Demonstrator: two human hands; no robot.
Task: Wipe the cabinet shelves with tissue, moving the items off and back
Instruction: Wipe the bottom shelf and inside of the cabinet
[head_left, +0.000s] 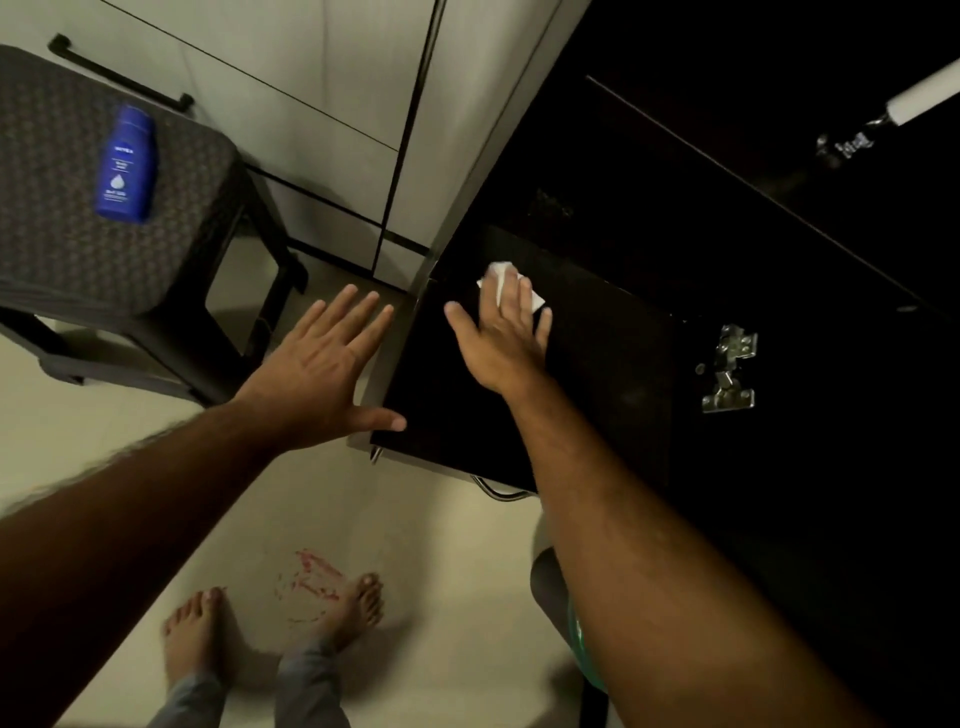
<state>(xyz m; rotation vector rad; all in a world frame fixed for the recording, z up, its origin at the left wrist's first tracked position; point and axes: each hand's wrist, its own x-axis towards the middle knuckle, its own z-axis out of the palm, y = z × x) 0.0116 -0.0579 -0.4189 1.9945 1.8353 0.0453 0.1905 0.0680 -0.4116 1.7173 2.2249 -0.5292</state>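
1. Lowest in the frame, two bare feet (275, 621) stand on a pale floor (441, 561); a reddish smear (311, 577) lies on the floor between them; open floor runs up the centre to the shelf's front edge.
2. At lower right a dark rounded object with a green rim (576, 639) sits partly behind the right forearm; what it is cannot be told.
3. In the centre the left hand (322, 374) is spread flat with fingers straight and apart, holding nothing; its thumb tip reaches the near left corner of the dark shelf (452, 405); whether it touches cannot be told.
4. The shelf's left edge meets the pale cabinet side panel (467, 156); its front edge overhangs the floor, with a metal handle (501, 491) beneath it.
5. Centre right, the right hand (501, 338) lies palm down on the shelf, fingers straight, pressing a white tissue (501, 283) that shows past the fingertips.
6. Right of it, a metal hinge (730, 369) sits on the dark cabinet wall.
7. At upper left a dark stool (78, 249) stands well apart from the shelf; a blue lotion bottle (126, 166) lies on its seat.
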